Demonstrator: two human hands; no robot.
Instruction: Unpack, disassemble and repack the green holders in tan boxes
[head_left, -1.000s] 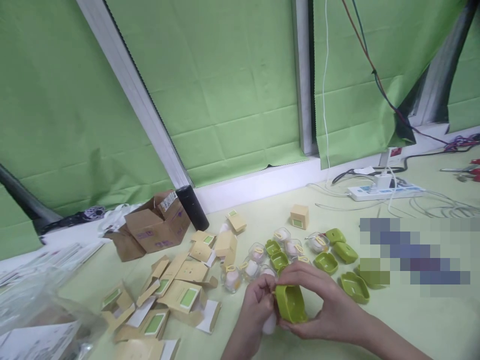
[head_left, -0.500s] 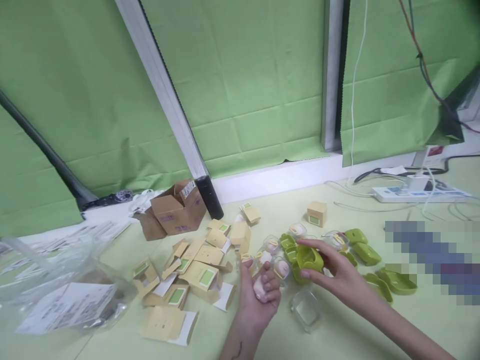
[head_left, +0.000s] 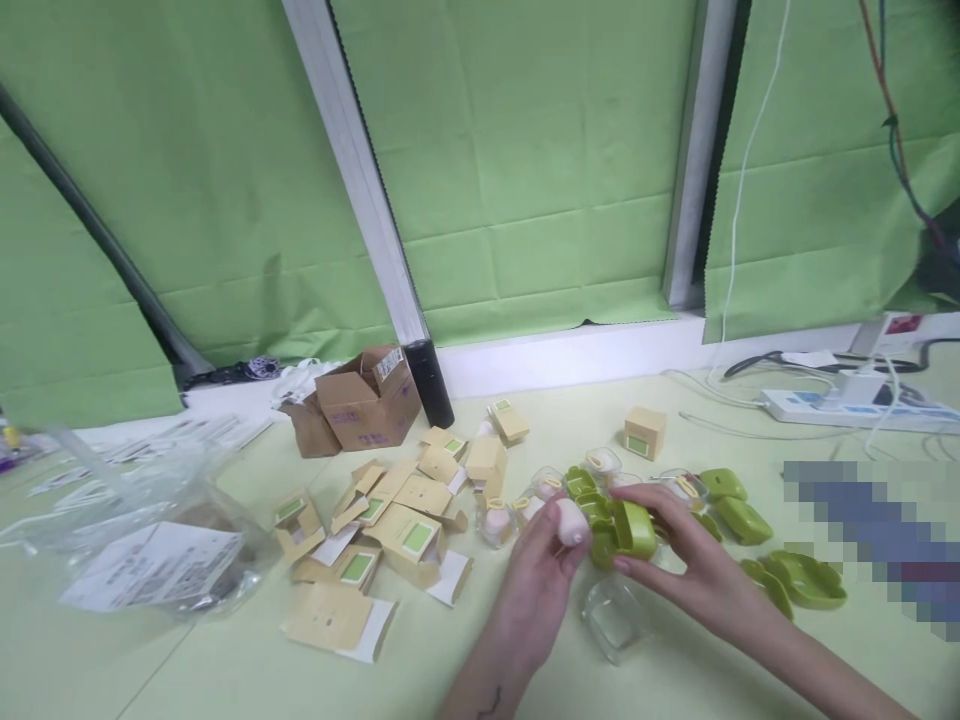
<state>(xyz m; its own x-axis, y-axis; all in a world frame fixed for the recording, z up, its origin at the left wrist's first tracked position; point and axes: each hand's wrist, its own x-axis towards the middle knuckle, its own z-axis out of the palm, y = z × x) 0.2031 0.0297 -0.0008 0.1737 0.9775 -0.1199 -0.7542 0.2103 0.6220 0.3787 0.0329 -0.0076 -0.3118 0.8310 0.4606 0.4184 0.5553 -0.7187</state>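
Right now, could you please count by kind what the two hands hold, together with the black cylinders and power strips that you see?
Pale pink piece, left hand: 1
Green container, right hand: 1
Black cylinder: 1
Power strip: 1
Total: 4

Bare tabletop point(head_left: 412, 690) at bottom centre, there's the lane! Opened cartons point(head_left: 412, 541) jam the lower left of centre, green cases point(head_left: 744, 521) crowd the lower right, a clear container point(head_left: 615, 620) blocks between; higher up, a gap left of the lone box point(head_left: 646, 431).

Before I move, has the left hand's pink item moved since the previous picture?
Yes: the pink item moved right and up in view, nearer the lone carton.
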